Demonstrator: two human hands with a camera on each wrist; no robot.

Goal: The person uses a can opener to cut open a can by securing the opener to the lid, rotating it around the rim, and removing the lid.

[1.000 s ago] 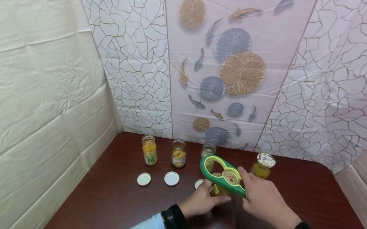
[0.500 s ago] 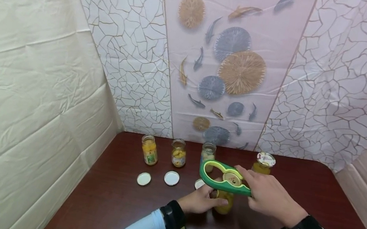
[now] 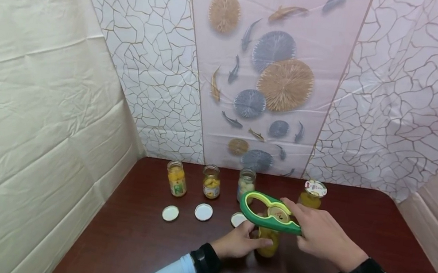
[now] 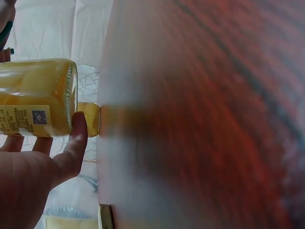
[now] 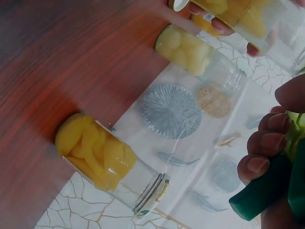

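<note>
My left hand (image 3: 233, 243) grips a glass jar of yellow fruit (image 3: 268, 244) from its left side. In the left wrist view the base of this jar (image 4: 35, 90) shows apart from the tabletop, with the thumb low against it. My right hand (image 3: 324, 236) holds the handle end of a green jar opener (image 3: 274, 224) with a lime inner edge. The opener lies over the top of the jar, and the tan lid (image 3: 278, 214) shows inside one of its openings. In the right wrist view fingers curl round the green handle (image 5: 262, 191).
Along the back of the dark red table (image 3: 119, 241) stand three lidless jars: yellow fruit (image 3: 177, 182), yellow pieces (image 3: 211, 184) and pale fruit (image 3: 245, 187). White lids (image 3: 170, 213) lie before them. A lidded fruit jar (image 3: 312, 195) stands behind my right hand.
Since a second ago the opener has swung a little, its handle end moving right with my right hand. The gripped jar has shifted slightly right and nearer. The last half second shows little movement.
</note>
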